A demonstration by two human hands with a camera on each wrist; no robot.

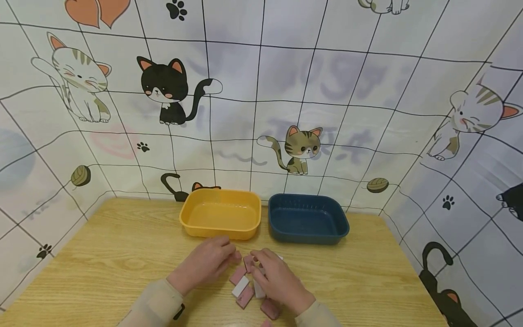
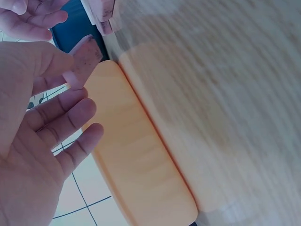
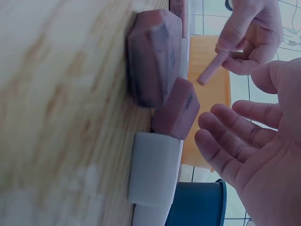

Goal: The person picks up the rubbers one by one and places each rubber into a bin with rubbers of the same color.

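Observation:
My left hand (image 1: 209,262) pinches a pink eraser (image 2: 87,61) between thumb and forefinger, its other fingers loosely spread, just in front of the yellow bin. Over the small pile my right hand (image 1: 278,279) hovers with relaxed, slightly bent fingers and nothing in its grasp. Beneath and beside it lie several bevelled pink erasers (image 1: 245,297) with dark smudges, mixed with white erasers (image 1: 240,287). In the right wrist view a white eraser (image 3: 155,167) and a pink eraser (image 3: 178,110) lie close to the right fingertips. The right hand hides part of the pile.
A yellow bin (image 1: 220,233) stands at the back of the wooden table (image 1: 122,254), with a dark blue bin (image 1: 308,237) to its right. Behind them hangs a white cloth (image 1: 233,118) printed with cats and grid lines.

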